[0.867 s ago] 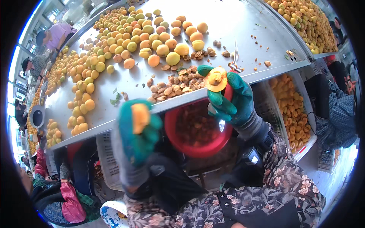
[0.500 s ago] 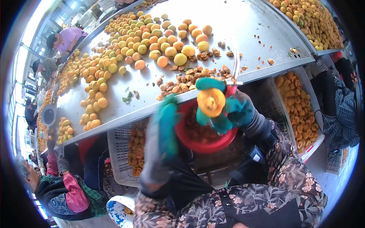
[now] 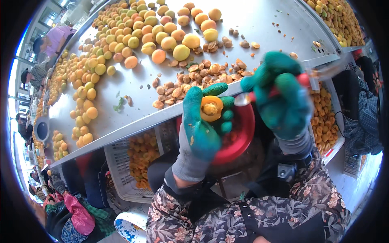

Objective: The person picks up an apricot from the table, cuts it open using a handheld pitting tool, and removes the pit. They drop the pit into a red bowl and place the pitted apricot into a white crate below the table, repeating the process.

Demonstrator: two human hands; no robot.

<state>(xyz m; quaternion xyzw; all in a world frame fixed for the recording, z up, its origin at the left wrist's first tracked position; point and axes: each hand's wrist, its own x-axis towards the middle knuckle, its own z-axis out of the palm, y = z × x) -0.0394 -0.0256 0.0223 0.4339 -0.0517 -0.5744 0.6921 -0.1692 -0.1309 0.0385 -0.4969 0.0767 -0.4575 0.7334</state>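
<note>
My left hand, in a green-coated glove with a grey cuff, is closed around a cut apricot. The cut face points up and the pit shows in its middle. In my right hand, gloved alike and partly blurred, is a red-handled knife. Its blade is smeared toward the right, and a small round metal scoop at the other end points at the apricot without touching it. Below my hands stands a red bucket, its contents mostly hidden. Just beyond, apricot pits lie heaped along the table edge.
Whole apricots spread over the metal table. A white crate of apricot halves stands at left under the table, and another batch of halves at right. A person with pink sleeves sits at left.
The cut apricot was in my right hand beside the knife; now my left hand holds it. My right hand has moved right and up, and the knife's blade has swung from upright to rightward.
</note>
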